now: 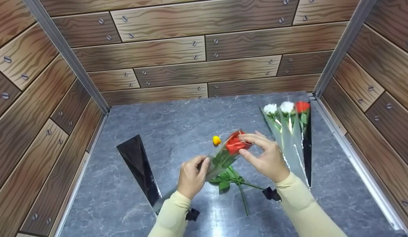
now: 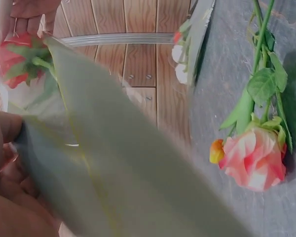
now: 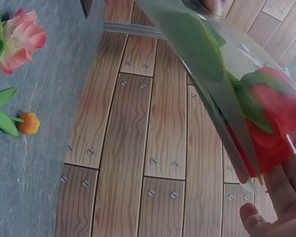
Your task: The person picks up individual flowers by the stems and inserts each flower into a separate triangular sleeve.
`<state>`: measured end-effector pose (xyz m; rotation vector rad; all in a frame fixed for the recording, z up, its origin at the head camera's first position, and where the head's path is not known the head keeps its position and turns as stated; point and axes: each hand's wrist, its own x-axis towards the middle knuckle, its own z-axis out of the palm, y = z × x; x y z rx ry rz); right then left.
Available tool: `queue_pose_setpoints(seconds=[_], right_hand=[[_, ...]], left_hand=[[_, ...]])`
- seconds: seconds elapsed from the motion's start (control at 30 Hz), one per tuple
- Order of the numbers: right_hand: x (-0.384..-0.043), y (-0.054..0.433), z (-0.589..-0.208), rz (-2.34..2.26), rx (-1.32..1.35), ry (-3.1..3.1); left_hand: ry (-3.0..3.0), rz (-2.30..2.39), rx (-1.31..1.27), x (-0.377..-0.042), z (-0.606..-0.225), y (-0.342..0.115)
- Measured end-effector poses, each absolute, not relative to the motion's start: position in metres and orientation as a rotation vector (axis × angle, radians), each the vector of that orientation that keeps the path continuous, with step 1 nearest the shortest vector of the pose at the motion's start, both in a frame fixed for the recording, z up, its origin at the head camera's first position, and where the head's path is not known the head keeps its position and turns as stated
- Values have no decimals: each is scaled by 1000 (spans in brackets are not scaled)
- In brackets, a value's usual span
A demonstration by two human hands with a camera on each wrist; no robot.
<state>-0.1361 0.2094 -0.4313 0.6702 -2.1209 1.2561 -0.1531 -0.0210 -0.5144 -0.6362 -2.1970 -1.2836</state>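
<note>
A red artificial rose [image 1: 236, 144] stands tilted in a clear flower sleeve [image 2: 123, 148] held above the table. My left hand [image 1: 193, 174] pinches the lower part of this sleeve between thumb and fingers. At the sleeve's top, my right hand [image 1: 268, 161] has its fingers spread and lightly bent, touching the red bloom; in the right wrist view its thumb stands apart. Below lie a pink rose [image 2: 254, 158], whose bloom the sleeve hides in the head view, and a small yellow-orange tulip [image 1: 216, 141], their green stems crossing.
Several sleeved flowers, white roses [image 1: 287, 107] and a red rose [image 1: 302, 107], lie side by side at the back right. A black-backed flower sleeve [image 1: 139, 168] lies on the left. Wood-patterned walls [image 1: 164, 54] surround the grey marbled table [image 1: 111, 194].
</note>
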Motion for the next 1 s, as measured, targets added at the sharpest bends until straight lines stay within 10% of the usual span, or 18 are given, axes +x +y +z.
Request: queue_pose_setpoints(seconds=[0.5,1.0], right_hand=[[-153,227,-454,1331,725,-2037],[-152,209,-470,2628,584,-1432]], left_hand=[[-2038,-1248,-613,-154,-501,-11],[-2215,-1431,-783,-149,-491,-7]])
